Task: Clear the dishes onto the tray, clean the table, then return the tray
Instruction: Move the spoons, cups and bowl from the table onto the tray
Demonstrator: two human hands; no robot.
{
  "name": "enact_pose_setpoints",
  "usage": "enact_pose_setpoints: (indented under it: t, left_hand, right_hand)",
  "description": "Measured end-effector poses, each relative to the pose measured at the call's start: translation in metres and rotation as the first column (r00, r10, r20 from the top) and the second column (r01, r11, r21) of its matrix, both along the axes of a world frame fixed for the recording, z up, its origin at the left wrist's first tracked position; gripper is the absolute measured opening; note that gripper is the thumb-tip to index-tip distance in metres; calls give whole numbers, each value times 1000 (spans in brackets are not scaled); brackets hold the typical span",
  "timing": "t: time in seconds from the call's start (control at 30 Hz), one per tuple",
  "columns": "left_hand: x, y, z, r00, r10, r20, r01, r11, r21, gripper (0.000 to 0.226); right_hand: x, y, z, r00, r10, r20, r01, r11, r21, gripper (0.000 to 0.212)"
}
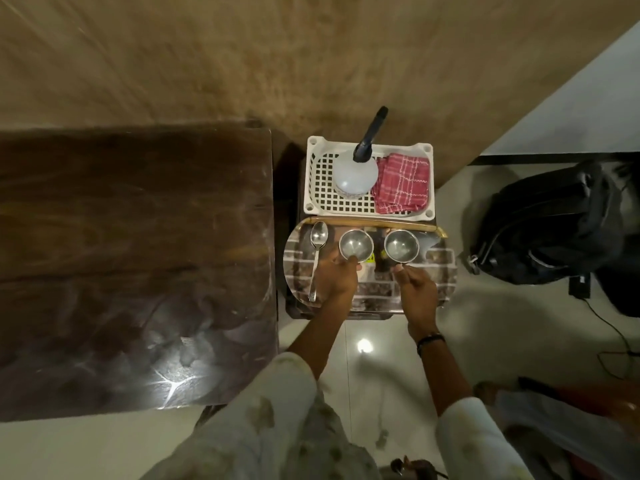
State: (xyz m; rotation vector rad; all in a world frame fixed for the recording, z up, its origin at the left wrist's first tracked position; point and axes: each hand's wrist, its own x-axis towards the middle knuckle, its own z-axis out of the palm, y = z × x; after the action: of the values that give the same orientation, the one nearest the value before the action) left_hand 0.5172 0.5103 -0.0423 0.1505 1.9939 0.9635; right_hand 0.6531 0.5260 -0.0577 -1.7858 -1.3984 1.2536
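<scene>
A brick-patterned tray (440, 268) lies on a small stand right of the dark wooden table (135, 258). On the tray stand two steel bowls, the left bowl (355, 244) and the right bowl (401, 245), with a steel spoon (317, 256) at the tray's left side. My left hand (337, 277) pinches the near rim of the left bowl. My right hand (414, 289) has its thumb at the near rim of the right bowl, fingers curled beneath it.
Behind the tray a white plastic basket (320, 183) holds a spray bottle (355, 174) and a folded red checked cloth (401, 183). A black backpack (550, 226) sits on the pale floor at the right, with cables beside it.
</scene>
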Motion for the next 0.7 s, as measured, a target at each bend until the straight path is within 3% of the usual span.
enact_pose_setpoints:
  t: [0.2,0.53,0.7]
  left_hand:
    - [3,0,-30,999,-42,-7,42,997,70,68]
    - [-2,-3,-33,997,-74,-10,75,989,125,67]
    - [-8,-12,-9,981,-175,-82,185,974,134,62]
  right_hand:
    - [3,12,-7,999,45,-1,-45,999,-11,21]
    - [5,22,-10,985,108,134,-102,993,-54,28]
    - [2,11,6,996,-90,-7,88,990,-113,15]
